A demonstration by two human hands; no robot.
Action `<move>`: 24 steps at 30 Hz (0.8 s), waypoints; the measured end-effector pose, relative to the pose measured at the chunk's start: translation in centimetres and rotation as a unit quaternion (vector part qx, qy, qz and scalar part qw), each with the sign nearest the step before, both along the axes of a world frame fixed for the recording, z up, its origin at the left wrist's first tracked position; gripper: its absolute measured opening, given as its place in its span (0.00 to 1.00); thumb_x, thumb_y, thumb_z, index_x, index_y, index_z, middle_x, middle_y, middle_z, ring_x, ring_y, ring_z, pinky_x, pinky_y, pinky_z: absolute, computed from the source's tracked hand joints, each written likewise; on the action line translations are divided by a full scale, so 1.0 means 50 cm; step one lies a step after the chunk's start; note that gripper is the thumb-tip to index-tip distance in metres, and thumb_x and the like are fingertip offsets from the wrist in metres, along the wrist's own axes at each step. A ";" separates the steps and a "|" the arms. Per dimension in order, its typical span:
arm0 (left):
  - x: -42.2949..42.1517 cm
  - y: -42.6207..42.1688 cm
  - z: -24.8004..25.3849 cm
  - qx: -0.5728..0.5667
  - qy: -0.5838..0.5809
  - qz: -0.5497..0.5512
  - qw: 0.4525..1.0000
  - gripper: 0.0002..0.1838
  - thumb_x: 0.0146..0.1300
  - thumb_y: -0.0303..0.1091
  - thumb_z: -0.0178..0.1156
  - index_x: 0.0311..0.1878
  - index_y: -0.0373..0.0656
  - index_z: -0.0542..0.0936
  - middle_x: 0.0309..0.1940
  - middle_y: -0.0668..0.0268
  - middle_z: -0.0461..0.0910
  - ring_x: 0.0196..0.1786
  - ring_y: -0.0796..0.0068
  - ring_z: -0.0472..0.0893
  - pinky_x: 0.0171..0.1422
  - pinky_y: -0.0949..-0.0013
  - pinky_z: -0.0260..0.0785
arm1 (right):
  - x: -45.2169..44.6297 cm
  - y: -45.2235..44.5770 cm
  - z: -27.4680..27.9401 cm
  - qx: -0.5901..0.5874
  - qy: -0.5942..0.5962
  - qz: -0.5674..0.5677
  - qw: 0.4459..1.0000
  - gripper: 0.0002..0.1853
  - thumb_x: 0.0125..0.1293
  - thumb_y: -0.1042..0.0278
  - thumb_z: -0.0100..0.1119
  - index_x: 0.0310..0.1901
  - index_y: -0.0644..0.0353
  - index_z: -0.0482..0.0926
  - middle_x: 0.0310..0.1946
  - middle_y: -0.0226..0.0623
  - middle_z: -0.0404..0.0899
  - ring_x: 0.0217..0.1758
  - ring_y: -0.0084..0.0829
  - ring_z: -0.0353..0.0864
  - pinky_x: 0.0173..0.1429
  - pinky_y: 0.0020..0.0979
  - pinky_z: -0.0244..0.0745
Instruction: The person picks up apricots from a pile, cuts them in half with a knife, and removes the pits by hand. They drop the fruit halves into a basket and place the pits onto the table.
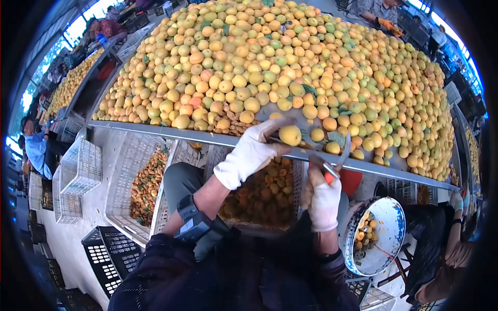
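My left hand (248, 158), in a white glove with darkened fingertips, is closed around a yellow apricot (289, 135) just over the table's near edge. To its right, my gloved right hand (322, 199) grips a metal hand tool (344, 150) with a curved, blade-like end and a bit of orange at the handle. The tool's exact kind is unclear. The tool and the held apricot are apart. Beyond both hands, a large heap of apricots (233, 62) with some green leaves covers the metal table (207, 137). Below my hands, a crate between my legs holds halved-looking apricots (264, 194).
On the left, a white crate (116, 194) holds orange-brown fruit pieces, near stacked white crates (81, 165) and a black crate (111, 254). A white bucket (388, 249) with fruit stands at right, beside a seated person (451, 254). Other people work across and left.
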State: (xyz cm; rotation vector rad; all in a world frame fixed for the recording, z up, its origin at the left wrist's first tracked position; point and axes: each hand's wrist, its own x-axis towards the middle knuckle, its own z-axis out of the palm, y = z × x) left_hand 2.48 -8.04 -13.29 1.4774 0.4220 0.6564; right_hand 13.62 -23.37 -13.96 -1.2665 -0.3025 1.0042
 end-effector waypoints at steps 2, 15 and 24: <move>-0.013 -0.047 -0.005 -0.040 -0.060 -0.039 0.997 0.30 0.52 0.16 0.62 0.61 0.39 0.72 0.58 0.66 0.73 0.59 0.76 0.73 0.63 0.72 0.65 | -0.001 0.009 0.011 0.020 -0.013 0.043 0.999 0.21 0.61 0.73 0.59 0.57 0.61 0.73 0.21 0.22 0.70 0.18 0.13 0.67 0.20 0.17 0.61; -0.073 -0.195 0.005 -0.250 -0.096 -0.031 0.963 0.26 0.68 0.41 0.56 0.65 0.37 0.66 0.55 0.65 0.73 0.57 0.76 0.73 0.59 0.73 0.66 | -0.057 -0.058 0.036 0.107 -0.245 0.055 0.962 0.33 0.49 0.82 0.66 0.60 0.71 0.69 0.52 0.40 0.78 0.54 0.27 0.76 0.60 0.28 0.70; -0.064 -0.234 0.014 -0.268 -0.173 -0.063 0.946 0.25 0.69 0.41 0.55 0.62 0.36 0.67 0.54 0.65 0.74 0.57 0.76 0.74 0.61 0.71 0.67 | -0.053 -0.083 0.035 0.107 -0.356 -0.007 0.928 0.31 0.49 0.77 0.67 0.58 0.66 0.72 0.48 0.38 0.81 0.50 0.24 0.79 0.54 0.27 0.74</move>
